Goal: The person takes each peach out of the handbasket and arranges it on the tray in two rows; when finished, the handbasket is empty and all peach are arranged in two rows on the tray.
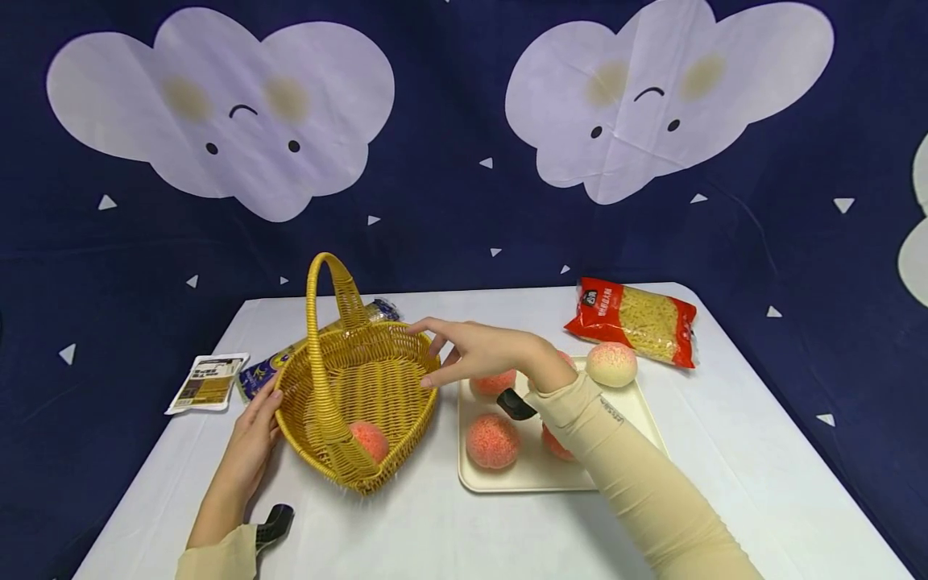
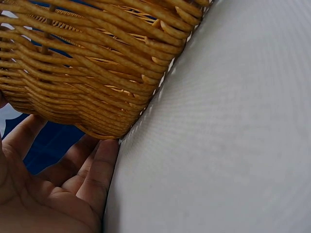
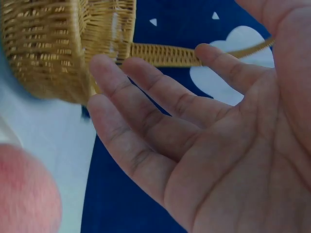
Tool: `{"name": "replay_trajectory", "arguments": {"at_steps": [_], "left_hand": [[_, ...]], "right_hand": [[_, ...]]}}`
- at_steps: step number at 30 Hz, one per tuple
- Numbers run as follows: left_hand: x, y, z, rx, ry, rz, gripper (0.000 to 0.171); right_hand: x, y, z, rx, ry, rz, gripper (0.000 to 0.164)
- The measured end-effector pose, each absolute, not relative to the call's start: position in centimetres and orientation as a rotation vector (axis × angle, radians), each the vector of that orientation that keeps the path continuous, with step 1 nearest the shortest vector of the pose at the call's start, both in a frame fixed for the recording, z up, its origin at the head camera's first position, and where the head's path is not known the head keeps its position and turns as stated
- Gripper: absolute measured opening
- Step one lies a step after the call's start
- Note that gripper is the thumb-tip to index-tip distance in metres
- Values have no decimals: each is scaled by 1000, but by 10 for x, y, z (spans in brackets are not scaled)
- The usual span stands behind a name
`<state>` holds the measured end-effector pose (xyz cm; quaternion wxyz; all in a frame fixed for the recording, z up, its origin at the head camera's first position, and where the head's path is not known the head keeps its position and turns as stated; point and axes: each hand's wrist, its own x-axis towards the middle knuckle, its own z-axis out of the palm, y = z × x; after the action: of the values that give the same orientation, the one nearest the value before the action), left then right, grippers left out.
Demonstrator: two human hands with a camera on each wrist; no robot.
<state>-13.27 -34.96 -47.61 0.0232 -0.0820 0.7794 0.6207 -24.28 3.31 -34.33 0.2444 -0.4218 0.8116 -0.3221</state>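
A heart-shaped yellow wicker basket [image 1: 384,379] with a tall arched handle stands left of centre on the white table. One pink speckled toy peach [image 1: 371,441] lies inside, near its front point. My left hand [image 1: 250,447] is against the basket's left outer side; in the left wrist view its loosely bent fingers [image 2: 99,170] touch the wicker low down. Over the basket's right rim reaches my right hand [image 1: 482,350], fingers spread and holding nothing. In the right wrist view the palm is bare, with the basket [image 3: 43,53] beyond the fingertips.
Right of the basket, a cream tray [image 1: 536,485] holds several more peaches [image 1: 493,441], partly hidden by my right arm. A red pasta bag [image 1: 638,318] lies behind it. Behind and left of the basket are a blue packet [image 1: 264,372] and a small white-and-brown pouch [image 1: 209,383].
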Motion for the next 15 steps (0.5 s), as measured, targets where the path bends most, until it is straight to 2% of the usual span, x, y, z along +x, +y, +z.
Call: {"name": "replay_trajectory", "arguments": {"at_steps": [15], "left_hand": [[-133, -349, -476, -265, 2403, 1929, 72]], "right_hand": [[-242, -20, -353, -1254, 2171, -765, 79]]}}
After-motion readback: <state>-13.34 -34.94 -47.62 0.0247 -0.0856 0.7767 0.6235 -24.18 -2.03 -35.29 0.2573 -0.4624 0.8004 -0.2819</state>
